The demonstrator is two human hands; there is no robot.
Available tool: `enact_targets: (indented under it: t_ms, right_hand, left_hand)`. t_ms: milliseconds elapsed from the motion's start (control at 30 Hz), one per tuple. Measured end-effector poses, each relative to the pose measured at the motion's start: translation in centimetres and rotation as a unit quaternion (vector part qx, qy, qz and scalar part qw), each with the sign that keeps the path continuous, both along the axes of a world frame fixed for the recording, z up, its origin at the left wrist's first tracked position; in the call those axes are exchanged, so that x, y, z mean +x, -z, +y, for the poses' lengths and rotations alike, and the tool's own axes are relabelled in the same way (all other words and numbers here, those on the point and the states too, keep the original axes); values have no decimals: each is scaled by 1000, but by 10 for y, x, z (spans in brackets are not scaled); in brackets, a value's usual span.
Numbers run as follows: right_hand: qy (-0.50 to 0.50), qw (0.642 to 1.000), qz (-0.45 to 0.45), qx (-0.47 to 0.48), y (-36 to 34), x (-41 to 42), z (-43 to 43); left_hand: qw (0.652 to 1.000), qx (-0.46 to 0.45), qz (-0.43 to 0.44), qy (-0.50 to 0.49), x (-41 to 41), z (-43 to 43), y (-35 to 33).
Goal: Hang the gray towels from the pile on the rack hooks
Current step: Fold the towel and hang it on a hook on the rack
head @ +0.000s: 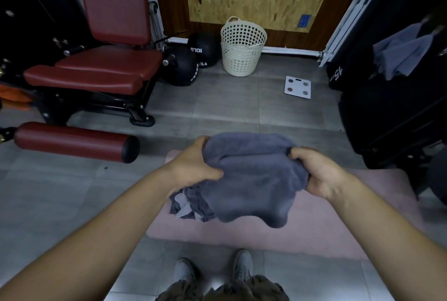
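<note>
I hold a gray towel (251, 175) in front of me with both hands, above a pink mat (314, 228). My left hand (193, 165) grips its left edge, fingers curled into the cloth. My right hand (316, 172) grips the right edge the same way. The towel sags between them in a bunch. Under it, on the mat, lies a small pile of gray towels (186, 204), partly hidden. At the far right, two gray towels (401, 54) hang against black equipment; the hooks themselves do not show.
A red padded gym bench (96, 66) and its roller pad (72, 141) fill the left. A cream laundry basket (242, 47), black medicine balls (188, 66) and a white scale (297, 86) stand on the gray tile floor. Black stacked equipment (391, 117) lines the right.
</note>
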State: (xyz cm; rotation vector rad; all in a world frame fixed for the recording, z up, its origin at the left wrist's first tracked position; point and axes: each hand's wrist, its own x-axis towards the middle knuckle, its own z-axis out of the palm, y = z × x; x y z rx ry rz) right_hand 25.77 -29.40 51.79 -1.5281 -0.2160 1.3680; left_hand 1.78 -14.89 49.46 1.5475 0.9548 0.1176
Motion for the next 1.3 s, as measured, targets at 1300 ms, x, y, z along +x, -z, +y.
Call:
enact_targets:
  t_ms: [1300]
  right_hand:
    - [79,996,-4,30,42,-8,-3]
  left_hand:
    - [976,20,38,-215,-1,10,29]
